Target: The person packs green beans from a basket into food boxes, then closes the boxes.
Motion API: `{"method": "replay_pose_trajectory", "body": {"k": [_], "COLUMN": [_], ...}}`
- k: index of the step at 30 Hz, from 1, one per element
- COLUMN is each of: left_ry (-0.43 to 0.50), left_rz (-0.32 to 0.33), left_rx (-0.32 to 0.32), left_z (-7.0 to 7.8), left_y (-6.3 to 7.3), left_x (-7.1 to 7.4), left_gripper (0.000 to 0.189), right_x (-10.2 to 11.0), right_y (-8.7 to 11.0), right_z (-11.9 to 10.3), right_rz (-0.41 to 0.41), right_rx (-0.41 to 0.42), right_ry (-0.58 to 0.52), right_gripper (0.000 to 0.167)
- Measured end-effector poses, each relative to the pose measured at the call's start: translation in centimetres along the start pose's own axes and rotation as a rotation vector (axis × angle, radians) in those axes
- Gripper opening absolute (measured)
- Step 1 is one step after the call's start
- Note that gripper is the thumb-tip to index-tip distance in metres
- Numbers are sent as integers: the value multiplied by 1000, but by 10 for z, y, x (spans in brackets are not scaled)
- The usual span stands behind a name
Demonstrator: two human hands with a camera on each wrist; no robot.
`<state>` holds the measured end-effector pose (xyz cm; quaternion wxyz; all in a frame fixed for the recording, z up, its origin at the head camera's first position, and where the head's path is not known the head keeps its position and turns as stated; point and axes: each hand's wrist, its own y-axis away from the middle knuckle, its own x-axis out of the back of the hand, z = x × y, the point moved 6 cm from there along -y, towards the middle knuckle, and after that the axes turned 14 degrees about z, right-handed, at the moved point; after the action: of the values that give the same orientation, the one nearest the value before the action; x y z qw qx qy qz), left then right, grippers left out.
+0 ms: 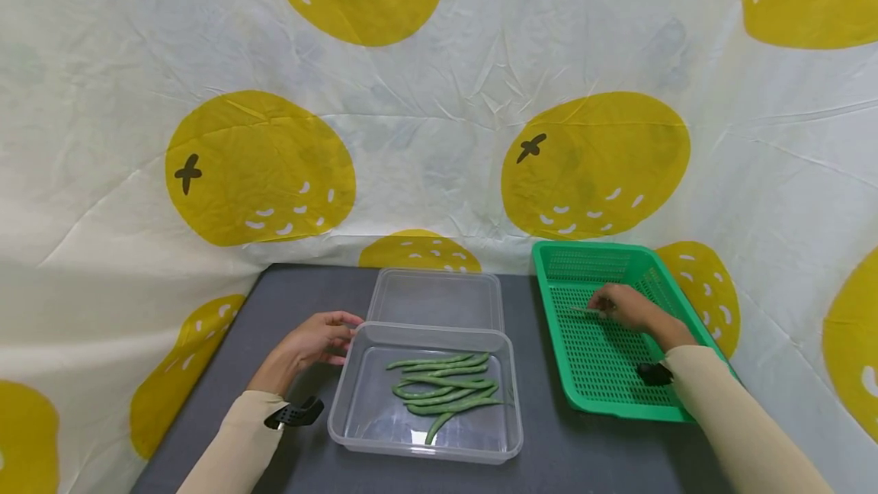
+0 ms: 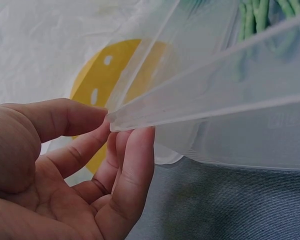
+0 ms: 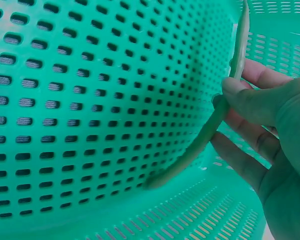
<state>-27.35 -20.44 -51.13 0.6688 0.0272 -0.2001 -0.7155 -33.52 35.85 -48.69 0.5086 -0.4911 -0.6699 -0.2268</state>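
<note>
Inside the green plastic basket [image 1: 597,372], my right hand [image 1: 627,307] pinches one long green bean [image 3: 202,136] between thumb and fingers. The bean curves down across the basket's slotted floor in the right wrist view. My left hand [image 1: 318,341] is at the left rim of a clear plastic container [image 1: 341,402]. Seen from the left wrist, the thumb and fingers pinch the corner of that rim. Several green beans [image 1: 446,395] lie side by side in the container, one bent beneath the others.
A clear flat lid [image 1: 435,297] lies behind the container on the dark grey table [image 1: 302,292]. A white cloth with yellow fruit prints [image 1: 425,151] hangs behind and beside the table. The basket stands at the right, near the cloth.
</note>
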Motion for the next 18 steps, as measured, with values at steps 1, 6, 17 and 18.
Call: {"method": "replay_pose_trajectory", "body": {"k": [1,6,17,18], "left_ry": [1,1,7,7], "left_rz": [-1,-6,-10,-9], "left_rx": [0,-2,-2,-2], "left_z": [0,0,2,2], "left_y": [0,0,1,1], "left_x": [0,1,0,0], "left_gripper": [38,37,37,37], "right_x": [2,10,34,35], "right_y": [0,-1,0,0], "right_z": [-1,-8,-34,-36], "right_rz": [9,41,106,110], "right_rx": [-1,10,-24,-23], "right_ry": [3,5,-96,-106], "right_gripper": [34,27,21,21]}}
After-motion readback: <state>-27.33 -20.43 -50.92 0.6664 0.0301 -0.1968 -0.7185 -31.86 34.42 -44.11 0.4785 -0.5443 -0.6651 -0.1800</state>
